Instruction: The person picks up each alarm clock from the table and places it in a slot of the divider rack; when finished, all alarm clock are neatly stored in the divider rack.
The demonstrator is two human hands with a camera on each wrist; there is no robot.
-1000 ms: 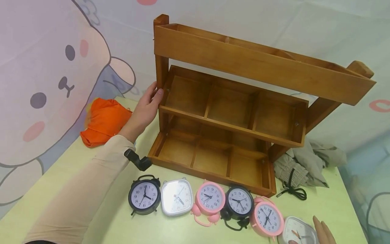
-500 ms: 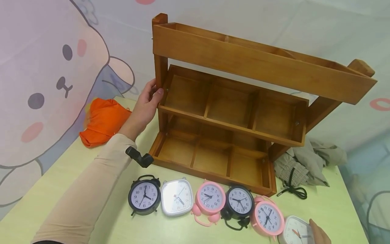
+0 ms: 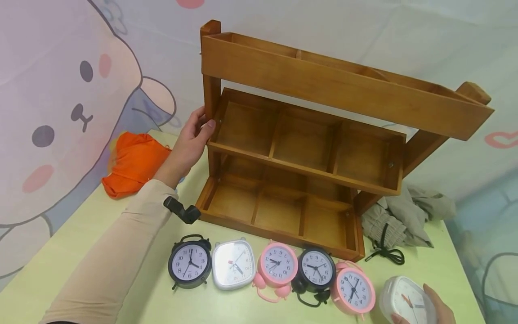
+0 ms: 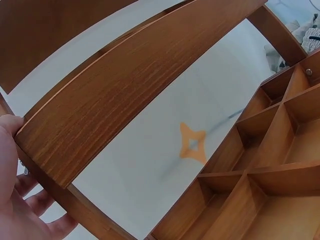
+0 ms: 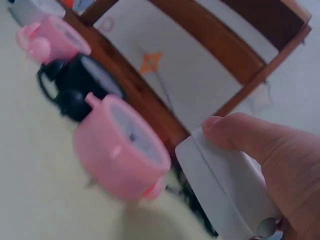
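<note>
My left hand point(image 3: 193, 143) grips the left upright of a brown wooden three-tier shelf point(image 3: 344, 94), thumb in front at the middle tier's end and fingers behind; the left wrist view shows those fingers curled round the post. At the lower right, my right hand point(image 3: 440, 310) holds a white square alarm clock point(image 3: 408, 301) by its sides. In the right wrist view, the thumb presses on the white clock's casing point(image 5: 220, 180), which is tilted and apart from the nearby pink clock point(image 5: 120, 145). Part of the right hand lies outside the head view.
A row lies before the shelf: black clock point(image 3: 189, 263), white square clock point(image 3: 233, 264), pink clock point(image 3: 278, 264), another black clock point(image 3: 317, 269) and another pink clock point(image 3: 353, 289). Orange cloth point(image 3: 135, 164) lies left; grey-beige cloth point(image 3: 398, 220) with a black cord lies right.
My right hand has come in to the white square clock at the row's right end, gripped it and drawn it away from the pink clock. The left hand keeps its hold on the shelf.
</note>
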